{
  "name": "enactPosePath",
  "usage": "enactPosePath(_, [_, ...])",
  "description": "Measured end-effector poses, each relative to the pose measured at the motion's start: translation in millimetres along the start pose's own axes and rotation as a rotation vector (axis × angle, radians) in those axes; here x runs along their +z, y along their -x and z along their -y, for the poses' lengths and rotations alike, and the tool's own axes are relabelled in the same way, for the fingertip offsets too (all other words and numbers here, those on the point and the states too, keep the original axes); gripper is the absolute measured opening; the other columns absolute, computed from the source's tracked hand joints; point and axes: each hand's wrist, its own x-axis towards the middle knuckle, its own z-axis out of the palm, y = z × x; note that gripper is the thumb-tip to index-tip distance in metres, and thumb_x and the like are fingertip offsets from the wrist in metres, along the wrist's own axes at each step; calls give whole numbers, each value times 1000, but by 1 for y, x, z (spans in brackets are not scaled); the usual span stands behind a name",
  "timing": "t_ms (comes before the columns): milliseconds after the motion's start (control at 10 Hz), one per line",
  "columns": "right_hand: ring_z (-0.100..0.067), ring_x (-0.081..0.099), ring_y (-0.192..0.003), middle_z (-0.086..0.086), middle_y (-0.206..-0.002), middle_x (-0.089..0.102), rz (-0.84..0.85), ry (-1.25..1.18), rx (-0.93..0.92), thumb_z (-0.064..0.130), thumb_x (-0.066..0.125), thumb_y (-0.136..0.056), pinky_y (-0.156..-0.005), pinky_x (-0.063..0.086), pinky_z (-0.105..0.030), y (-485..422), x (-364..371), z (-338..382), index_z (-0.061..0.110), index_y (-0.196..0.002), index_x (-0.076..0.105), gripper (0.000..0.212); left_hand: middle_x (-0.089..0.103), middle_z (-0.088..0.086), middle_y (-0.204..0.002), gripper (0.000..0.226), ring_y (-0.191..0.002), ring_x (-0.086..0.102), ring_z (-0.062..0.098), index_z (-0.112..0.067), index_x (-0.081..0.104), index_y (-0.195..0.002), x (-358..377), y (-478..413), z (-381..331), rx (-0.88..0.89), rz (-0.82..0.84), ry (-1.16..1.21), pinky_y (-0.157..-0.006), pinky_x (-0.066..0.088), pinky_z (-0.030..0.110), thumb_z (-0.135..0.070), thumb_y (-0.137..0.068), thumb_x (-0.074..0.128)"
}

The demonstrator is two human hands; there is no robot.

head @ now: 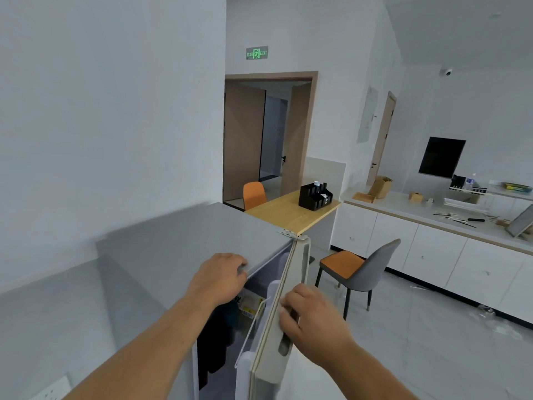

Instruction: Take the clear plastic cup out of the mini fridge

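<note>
Low centre of frame: grey box-shaped mini fridge (173,255), its pale door (281,327) swung partly open. Right hand (313,316), grip clamped on the door's edge. Left hand (219,277), fingers curled over the cabinet's top front lip, nearer the opening. Clear plastic cup nowhere discernible; presumably inside, below and between both hands. Interior mostly hidden by door and forearm; only dark shapes and a yellowish package (252,306) visible.

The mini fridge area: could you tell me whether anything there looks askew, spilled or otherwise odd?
Nothing looks spilled or damaged. The mini fridge door is only part open, the right hand on its handle and the left hand on the top front edge. No clear cup shows through the gap, only a yellowish packet.
</note>
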Motion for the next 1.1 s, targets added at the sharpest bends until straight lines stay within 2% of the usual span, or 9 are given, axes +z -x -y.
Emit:
enactPosePath(100, [-4,44,-98,19,-98,48,11,-1,-34,55,40,-99,-89,42,-22,-9,11,7,36,-97,59,27,67,-10,-128,40,-113,57,14,-30,68,-123,-3,-1,-1,-22,9,47,-94,48,34,-44,-89,52])
enactPosePath(200, [2,41,-110,22,-115,49,-3,-60,-44,59,41,-99,-94,34,-14,-15,24,11,35,-107,61,32,70,-15,-119,39,-105,60,7,-34,72,-114,-4,-1,-1,-60,-6,134,-83,44,26,-49,-82,55])
enactPosePath(300, [1,37,-124,18,-133,49,-1,-55,-58,65,38,-99,-102,25,-13,-23,34,14,34,-122,61,45,71,-18,-115,41,-102,60,2,-36,73,-110,-5,0,0,-63,1,185,-83,46,25,-56,-79,56])
enactPosePath(400, [-5,39,-129,14,-138,51,24,-8,-70,70,38,-97,-102,25,-17,-36,39,20,34,-131,59,54,71,-18,-116,42,-105,59,3,-35,72,-113,-4,-1,1,-46,-4,181,-88,47,26,-56,-81,56])
enactPosePath(600, [-10,46,-122,13,-129,55,42,17,-64,69,42,-93,-100,43,-27,-58,45,30,34,-122,60,49,70,-18,-118,39,-108,55,4,-35,72,-114,-3,-3,2,-16,-18,155,-89,42,25,-52,-83,55])
enactPosePath(900, [-8,47,-118,14,-125,57,94,15,-43,69,38,-96,-99,45,-29,-60,38,31,35,-121,61,48,70,-17,-114,35,-106,57,4,-35,71,-111,-2,-1,-1,9,-50,129,-82,41,24,-52,-87,52])
enactPosePath(1000, [-11,47,-122,12,-123,60,94,11,-27,69,28,-100,-100,45,-33,-65,20,22,32,-121,64,55,66,-17,-126,45,-115,54,6,-36,64,-122,-2,4,-2,53,-84,136,-93,46,30,-64,-91,47])
enactPosePath(1100, [-16,36,-142,5,-144,54,27,56,32,71,20,-100,-116,34,-38,-71,1,13,27,-140,55,69,58,-13,-141,62,-130,47,11,-36,59,-132,-5,10,-10,113,-146,71,-105,39,35,-77,-90,37])
